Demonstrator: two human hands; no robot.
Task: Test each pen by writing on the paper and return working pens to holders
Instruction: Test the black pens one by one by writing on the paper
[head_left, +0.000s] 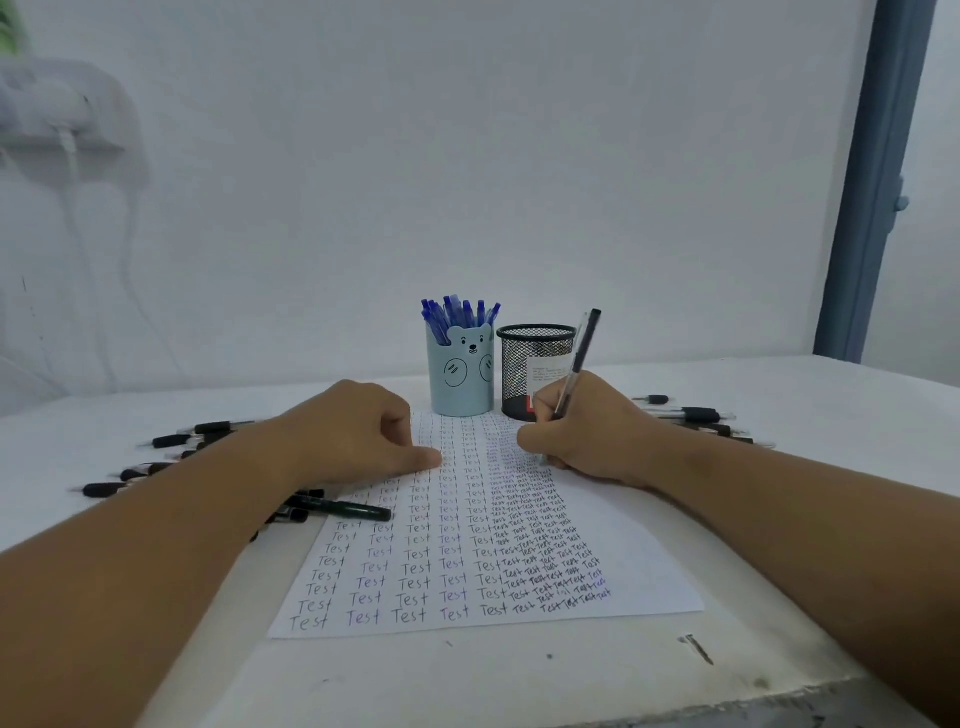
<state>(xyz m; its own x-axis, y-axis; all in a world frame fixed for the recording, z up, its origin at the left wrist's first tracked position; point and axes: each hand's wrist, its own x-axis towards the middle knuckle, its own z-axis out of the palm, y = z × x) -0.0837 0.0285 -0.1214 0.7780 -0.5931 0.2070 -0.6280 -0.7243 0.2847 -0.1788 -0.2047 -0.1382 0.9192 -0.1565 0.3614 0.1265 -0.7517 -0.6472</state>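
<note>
Right hand (587, 436) grips a black pen (579, 364) in a writing hold, tip down near the paper's (649, 566) top, probably mid-"Test" though the tip's hidden, while the left hand (358, 436), loosely curled and holding nothing, pins the sheet so it won't slide.
</note>
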